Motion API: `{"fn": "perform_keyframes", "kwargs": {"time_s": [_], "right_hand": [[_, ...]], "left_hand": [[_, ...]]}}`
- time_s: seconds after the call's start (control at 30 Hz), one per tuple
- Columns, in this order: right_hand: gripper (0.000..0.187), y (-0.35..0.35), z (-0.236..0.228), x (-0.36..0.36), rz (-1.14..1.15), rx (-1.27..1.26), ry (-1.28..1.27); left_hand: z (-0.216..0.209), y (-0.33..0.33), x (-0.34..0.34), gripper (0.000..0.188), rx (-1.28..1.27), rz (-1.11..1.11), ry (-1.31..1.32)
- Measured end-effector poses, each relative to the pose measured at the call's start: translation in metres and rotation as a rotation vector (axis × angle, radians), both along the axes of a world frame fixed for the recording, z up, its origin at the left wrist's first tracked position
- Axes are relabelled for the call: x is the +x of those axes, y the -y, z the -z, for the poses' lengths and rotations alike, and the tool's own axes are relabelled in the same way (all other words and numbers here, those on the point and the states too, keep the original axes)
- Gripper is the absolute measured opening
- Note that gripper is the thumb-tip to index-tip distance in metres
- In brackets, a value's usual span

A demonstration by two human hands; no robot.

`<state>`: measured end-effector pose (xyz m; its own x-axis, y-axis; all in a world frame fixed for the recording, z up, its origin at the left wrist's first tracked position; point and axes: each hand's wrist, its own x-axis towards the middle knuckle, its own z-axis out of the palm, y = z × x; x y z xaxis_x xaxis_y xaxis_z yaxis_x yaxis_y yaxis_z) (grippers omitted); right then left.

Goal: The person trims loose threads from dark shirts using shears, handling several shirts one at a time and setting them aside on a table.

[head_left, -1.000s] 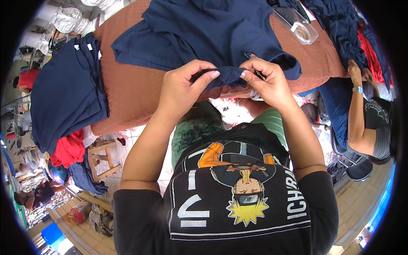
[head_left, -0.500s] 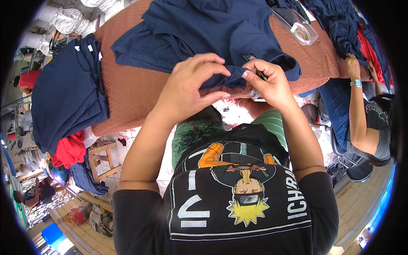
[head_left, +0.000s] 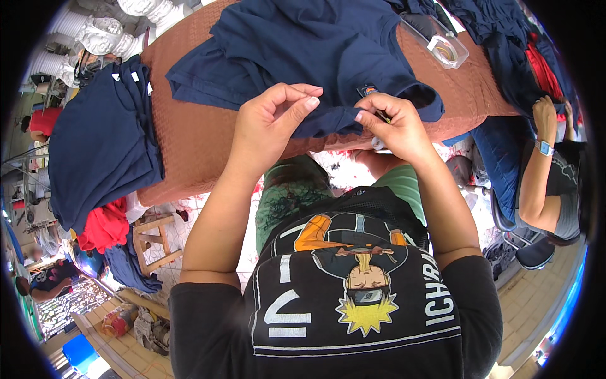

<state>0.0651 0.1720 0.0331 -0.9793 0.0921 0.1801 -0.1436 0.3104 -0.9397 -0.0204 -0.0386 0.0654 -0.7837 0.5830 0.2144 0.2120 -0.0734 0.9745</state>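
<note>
A navy blue garment [head_left: 303, 57] lies spread over the brown cloth-covered table, its near edge hanging at the table's front. My right hand [head_left: 399, 129] is closed, pinching that near edge between thumb and index finger. A small dark tool [head_left: 382, 116] with a yellowish spot shows tucked in the same hand; most of it is hidden. Just left of it, my left hand [head_left: 271, 123] is raised above the cloth with thumb and index fingertips pressed together. Whatever that pinch holds, if anything, is too fine to see. A small label [head_left: 367, 91] sits on the garment beyond my right hand.
Folded navy garments [head_left: 104, 139] are stacked at the table's left end. A clear plastic box [head_left: 456, 50] with a tape roll [head_left: 443, 52] stands far right on the brown cover [head_left: 189, 136]. A co-worker's hand [head_left: 544, 117] handles dark cloth at the right. A wooden stool [head_left: 154, 243] stands lower left.
My left hand has closed from spread fingers to a pinch and moved slightly left, off the garment's edge. My right hand stays nearly in place. The co-worker's hands have moved right.
</note>
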Motion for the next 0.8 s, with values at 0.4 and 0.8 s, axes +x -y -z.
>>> {"fn": "perform_keyframes", "kwargs": {"time_s": [0.4, 0.8], "right_hand": [[0.024, 0.002, -0.026, 0.007, 0.051, 0.275, 0.01], [0.019, 0.027, -0.056, 0.015, -0.027, 0.454, -0.257]], "left_hand": [[-0.017, -0.01, 0.004, 0.025, -0.074, -0.049, 0.383], [-0.017, -0.01, 0.007, 0.026, -0.024, -0.039, 0.375]]}}
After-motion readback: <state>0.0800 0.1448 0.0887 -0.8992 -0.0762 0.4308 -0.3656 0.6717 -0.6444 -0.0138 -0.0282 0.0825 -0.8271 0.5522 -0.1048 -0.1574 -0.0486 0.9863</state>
